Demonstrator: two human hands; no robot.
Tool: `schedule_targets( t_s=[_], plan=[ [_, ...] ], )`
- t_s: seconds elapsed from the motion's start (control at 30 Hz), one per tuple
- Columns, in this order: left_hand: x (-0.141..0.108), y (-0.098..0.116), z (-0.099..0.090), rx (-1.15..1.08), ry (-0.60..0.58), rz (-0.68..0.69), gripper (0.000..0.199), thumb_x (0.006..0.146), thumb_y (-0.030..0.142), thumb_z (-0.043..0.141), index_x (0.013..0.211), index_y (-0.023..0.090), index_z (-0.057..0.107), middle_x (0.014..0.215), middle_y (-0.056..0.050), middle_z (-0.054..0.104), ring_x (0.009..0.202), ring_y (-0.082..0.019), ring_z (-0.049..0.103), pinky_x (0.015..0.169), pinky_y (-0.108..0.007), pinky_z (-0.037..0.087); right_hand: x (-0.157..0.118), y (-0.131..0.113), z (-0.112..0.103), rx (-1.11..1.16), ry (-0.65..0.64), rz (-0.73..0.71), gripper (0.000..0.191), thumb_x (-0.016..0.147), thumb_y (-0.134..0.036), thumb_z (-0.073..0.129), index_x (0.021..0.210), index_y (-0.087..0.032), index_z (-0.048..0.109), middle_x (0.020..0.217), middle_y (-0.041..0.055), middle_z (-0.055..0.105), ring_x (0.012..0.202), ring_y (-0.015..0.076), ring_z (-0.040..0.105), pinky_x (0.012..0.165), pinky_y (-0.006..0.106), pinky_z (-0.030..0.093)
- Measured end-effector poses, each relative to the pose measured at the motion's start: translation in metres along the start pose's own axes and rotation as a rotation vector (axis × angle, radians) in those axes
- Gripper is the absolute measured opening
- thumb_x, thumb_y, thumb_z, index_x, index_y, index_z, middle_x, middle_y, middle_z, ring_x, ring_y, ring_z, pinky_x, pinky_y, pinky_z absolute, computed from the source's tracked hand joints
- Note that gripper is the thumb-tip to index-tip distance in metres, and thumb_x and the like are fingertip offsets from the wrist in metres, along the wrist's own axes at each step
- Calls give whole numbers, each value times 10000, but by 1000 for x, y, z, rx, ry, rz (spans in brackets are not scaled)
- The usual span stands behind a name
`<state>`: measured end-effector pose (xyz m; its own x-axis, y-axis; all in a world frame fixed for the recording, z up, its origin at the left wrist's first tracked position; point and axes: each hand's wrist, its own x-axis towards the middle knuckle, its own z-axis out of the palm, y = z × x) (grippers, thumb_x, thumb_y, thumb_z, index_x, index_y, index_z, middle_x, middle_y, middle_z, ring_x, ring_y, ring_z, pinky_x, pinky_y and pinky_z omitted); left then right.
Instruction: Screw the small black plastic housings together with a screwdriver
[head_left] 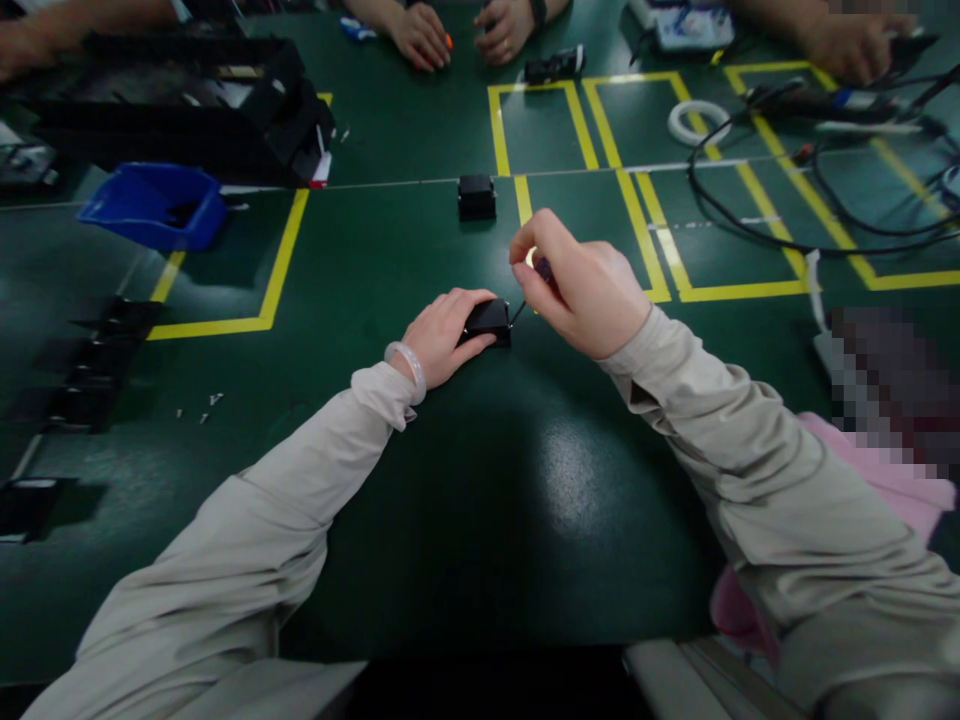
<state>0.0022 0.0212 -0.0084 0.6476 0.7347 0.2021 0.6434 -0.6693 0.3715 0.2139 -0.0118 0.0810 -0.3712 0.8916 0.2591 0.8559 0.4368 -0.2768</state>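
My left hand (442, 337) grips a small black box (491, 320) on the green table, near the middle of the view. Just right of it, my right hand (576, 285) is closed round the dark handle of a screwdriver (517, 314). Its thin shaft slants down to the box's right side, where a small metallic part shows. Whether the tip touches that part is too small to tell. A second black box (477, 197) stands farther back.
On the left are a blue bin (156, 207), several black parts (97, 365) and loose screws (213, 400). Behind them sits a large black housing (180, 105). Cables (750, 235) and a white ring (698, 123) lie at right. Other people's hands (424, 38) rest across the table.
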Motion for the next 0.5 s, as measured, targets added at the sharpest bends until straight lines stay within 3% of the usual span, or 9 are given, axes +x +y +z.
schedule_targets(
  t_s=[0.23,0.5],
  plan=[
    [0,-3,2,2,15,16,462,947,372,548,1351,165,464,1243,-122,578,1115,-278,562,1007,-443,456,0,2,2,-4,6,-15,397,1004,-442,293,1135,-176,557,803,33,646,726,173,645,732,298,459],
    [0,0,0,3,6,2,456,947,363,544,1345,154,471,1255,-127,577,1121,-283,564,1001,-445,460,0,-2,0,-23,3,11,359,986,-314,295,1252,-165,486,838,44,659,723,192,657,724,321,459]
  ],
)
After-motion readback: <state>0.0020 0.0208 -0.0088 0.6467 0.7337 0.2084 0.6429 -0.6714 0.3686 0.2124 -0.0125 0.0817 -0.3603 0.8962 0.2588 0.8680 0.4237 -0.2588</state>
